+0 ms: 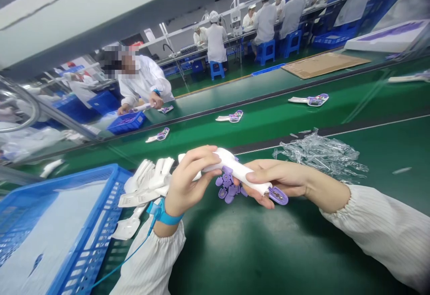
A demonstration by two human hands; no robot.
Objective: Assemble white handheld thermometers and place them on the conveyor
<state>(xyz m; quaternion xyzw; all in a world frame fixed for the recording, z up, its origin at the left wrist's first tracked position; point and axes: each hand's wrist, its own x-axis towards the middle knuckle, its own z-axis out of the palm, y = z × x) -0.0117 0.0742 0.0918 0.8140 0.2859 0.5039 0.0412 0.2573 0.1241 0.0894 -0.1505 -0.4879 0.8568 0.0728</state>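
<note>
Where the bench lies nearest us, we find the left hand (188, 183), a blue strap (164, 215) on its wrist, closed with thumb and fingers round the rounded end of the white unit (235, 168). The right hand (285, 179) takes the other end, thumb on top and fingers beneath, by the purple tip (278, 195). Both grips are shut on the unit, which is held just above the green table (235, 250), over a small heap of purple caps (227, 190).

We judge the unit to be light, stiff moulded plastic, smooth and likely slippery. The body is the sound place to hold; the tip looks the weaker part.

Left of the hands lie white shells (148, 183), against a blue crate (97, 223). Beyond the right hand sits a heap of clear bags (319, 154). Further off, like units (231, 117) lie well apart on the belt (369, 102), and a co-worker (144, 82) in white handles one beside a blue bin (126, 122). Seated workers (215, 40) line the far benches
</note>
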